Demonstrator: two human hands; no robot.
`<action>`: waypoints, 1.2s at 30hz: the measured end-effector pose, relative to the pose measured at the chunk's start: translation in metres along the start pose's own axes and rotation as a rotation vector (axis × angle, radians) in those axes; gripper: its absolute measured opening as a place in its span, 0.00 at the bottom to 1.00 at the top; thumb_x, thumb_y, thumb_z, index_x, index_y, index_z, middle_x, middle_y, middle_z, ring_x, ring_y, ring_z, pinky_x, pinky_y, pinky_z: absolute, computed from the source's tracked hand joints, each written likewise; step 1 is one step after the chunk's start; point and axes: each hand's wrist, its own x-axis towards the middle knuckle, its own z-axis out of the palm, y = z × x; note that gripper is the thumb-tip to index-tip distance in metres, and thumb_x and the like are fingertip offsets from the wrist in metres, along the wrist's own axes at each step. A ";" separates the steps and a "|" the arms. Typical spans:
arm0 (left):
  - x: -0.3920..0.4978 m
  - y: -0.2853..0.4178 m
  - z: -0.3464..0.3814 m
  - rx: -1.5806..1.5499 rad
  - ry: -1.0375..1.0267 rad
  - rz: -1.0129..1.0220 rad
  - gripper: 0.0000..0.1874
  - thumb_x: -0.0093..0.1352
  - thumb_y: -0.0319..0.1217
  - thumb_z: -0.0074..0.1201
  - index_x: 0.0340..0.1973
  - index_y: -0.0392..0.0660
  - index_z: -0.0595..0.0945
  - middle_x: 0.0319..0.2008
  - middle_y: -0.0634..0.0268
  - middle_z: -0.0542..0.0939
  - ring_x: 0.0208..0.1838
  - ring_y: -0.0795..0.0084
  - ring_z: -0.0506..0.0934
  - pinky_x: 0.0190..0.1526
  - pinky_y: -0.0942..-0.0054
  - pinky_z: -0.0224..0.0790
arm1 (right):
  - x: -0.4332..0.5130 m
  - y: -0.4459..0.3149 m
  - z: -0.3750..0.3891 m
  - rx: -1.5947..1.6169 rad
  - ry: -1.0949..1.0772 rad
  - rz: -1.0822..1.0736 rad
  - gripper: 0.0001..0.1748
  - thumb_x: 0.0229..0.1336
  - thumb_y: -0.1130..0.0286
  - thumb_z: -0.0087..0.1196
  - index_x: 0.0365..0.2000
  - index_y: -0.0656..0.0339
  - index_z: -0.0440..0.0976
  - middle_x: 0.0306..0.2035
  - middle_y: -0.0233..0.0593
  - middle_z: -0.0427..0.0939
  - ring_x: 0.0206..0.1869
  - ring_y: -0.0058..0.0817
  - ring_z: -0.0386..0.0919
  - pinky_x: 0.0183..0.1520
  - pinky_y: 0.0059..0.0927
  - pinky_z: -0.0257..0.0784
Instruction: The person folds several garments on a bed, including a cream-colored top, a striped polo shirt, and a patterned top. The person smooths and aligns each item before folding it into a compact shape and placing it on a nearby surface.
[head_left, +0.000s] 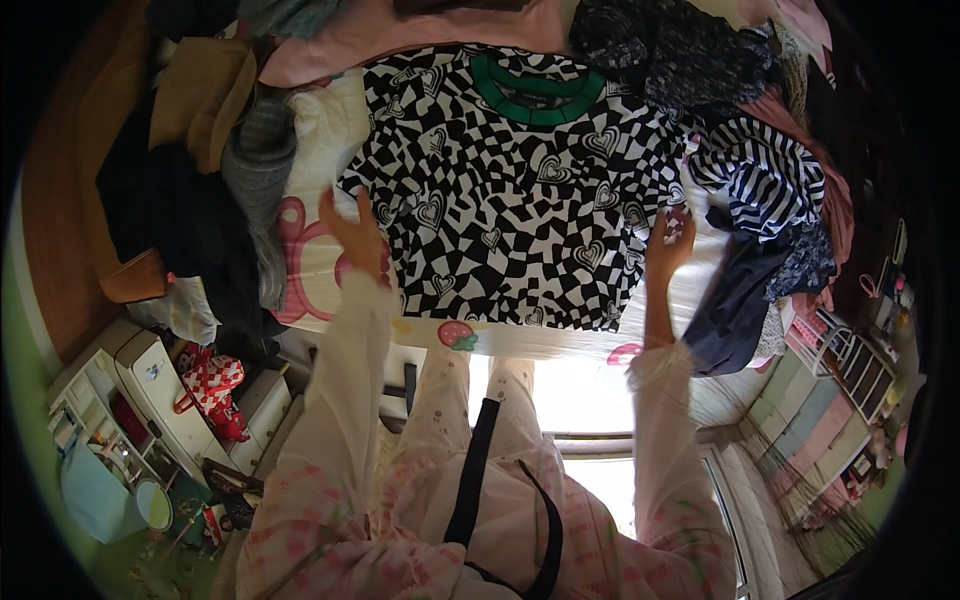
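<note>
A short-sleeved T-shirt (510, 202) with a black-and-white checkered heart pattern and a green collar lies spread flat on a bed with a printed sheet (300, 262). Its collar points away from me and its hem lies near the bed's front edge. At the tip of the left sleeve is my left hand (352, 229), thumb and fingers apart. My right hand (671, 240) is at the opposite sleeve, its fingers curled; whether they pinch the fabric cannot be told.
Left of the shirt lie a grey ribbed garment (261, 165), dark clothes (187, 217) and a tan garment (199, 97). A striped black-and-white garment (765, 176), navy fabric (735, 300) and a dark patterned garment (667, 52) are heaped at the right. Pink fabric (420, 30) lies beyond the collar.
</note>
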 end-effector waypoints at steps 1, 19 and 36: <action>-0.041 -0.002 -0.017 0.048 0.036 -0.141 0.28 0.61 0.32 0.54 0.52 0.31 0.62 0.50 0.51 0.64 0.55 0.60 0.61 0.58 0.66 0.49 | -0.032 0.004 -0.014 0.007 0.074 -0.020 0.12 0.47 0.68 0.58 0.27 0.65 0.69 0.27 0.38 0.72 0.26 0.25 0.68 0.33 0.25 0.64; -0.173 -0.011 -0.120 -0.399 -0.416 -0.721 0.07 0.61 0.28 0.55 0.29 0.38 0.76 0.23 0.76 0.71 0.26 0.86 0.64 0.27 0.83 0.56 | -0.171 0.002 -0.121 0.039 -0.571 0.626 0.10 0.45 0.69 0.60 0.26 0.66 0.74 0.20 0.31 0.75 0.22 0.15 0.70 0.26 0.19 0.65; -0.094 -0.126 -0.099 0.011 0.003 -0.737 0.32 0.53 0.44 0.64 0.40 0.32 0.69 0.40 0.52 0.74 0.41 0.67 0.73 0.42 0.75 0.65 | -0.102 0.039 -0.072 -0.332 -0.187 -0.123 0.19 0.42 0.72 0.56 0.38 0.67 0.69 0.34 0.48 0.71 0.39 0.44 0.69 0.43 0.37 0.64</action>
